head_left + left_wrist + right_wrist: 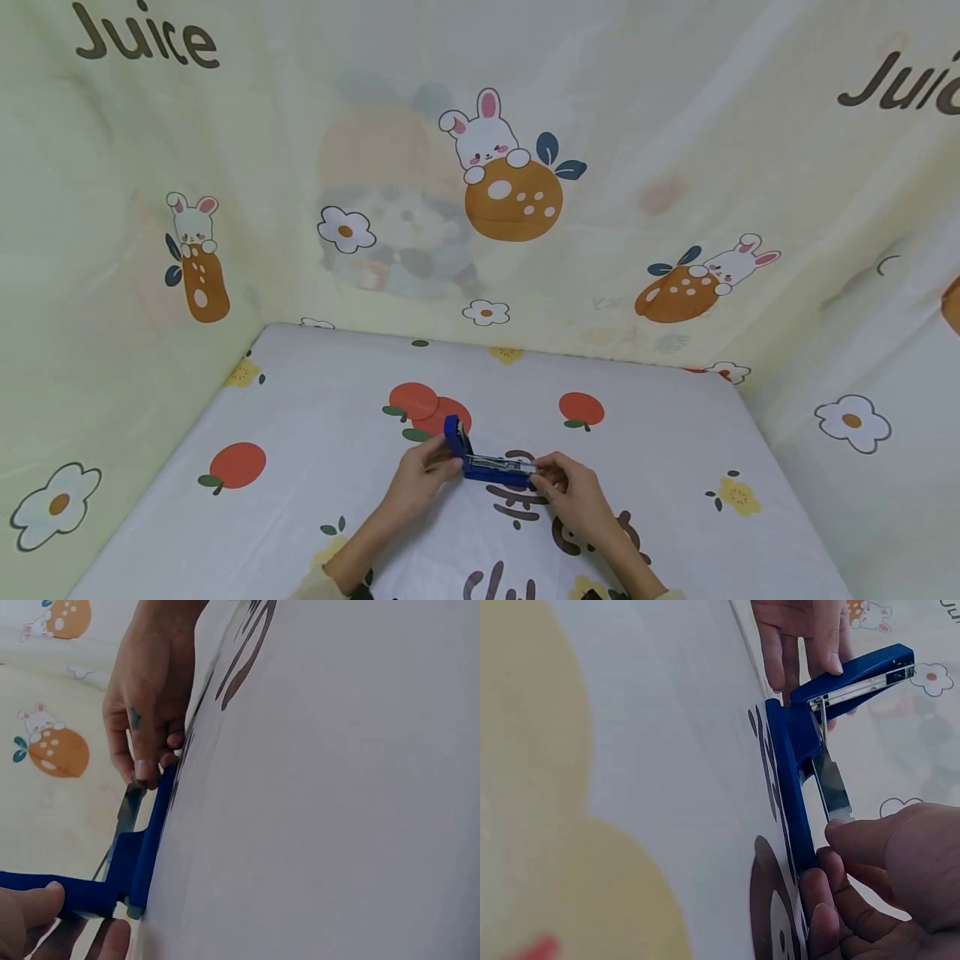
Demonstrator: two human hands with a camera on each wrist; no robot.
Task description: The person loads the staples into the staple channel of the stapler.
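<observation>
A blue stapler (495, 478) stands on the tablecloth, its top cover (870, 671) swung up and back so that the metal staple channel (832, 784) lies exposed. My left hand (420, 479) pinches the raised cover near the hinge, thumb on one side and fingers on the other. At the opposite end, my right hand (577, 497) holds the stapler's front. Its thumb touches the tip of the metal channel while the other fingers curl by the end of the blue base (791, 787). Whether staples lie in the channel is too small to tell.
The table is covered by a white cloth (315, 500) printed with red fruit, yellow flowers and dark lettering. Cream curtains (270, 125) with rabbit and flower prints hang behind it and on both sides.
</observation>
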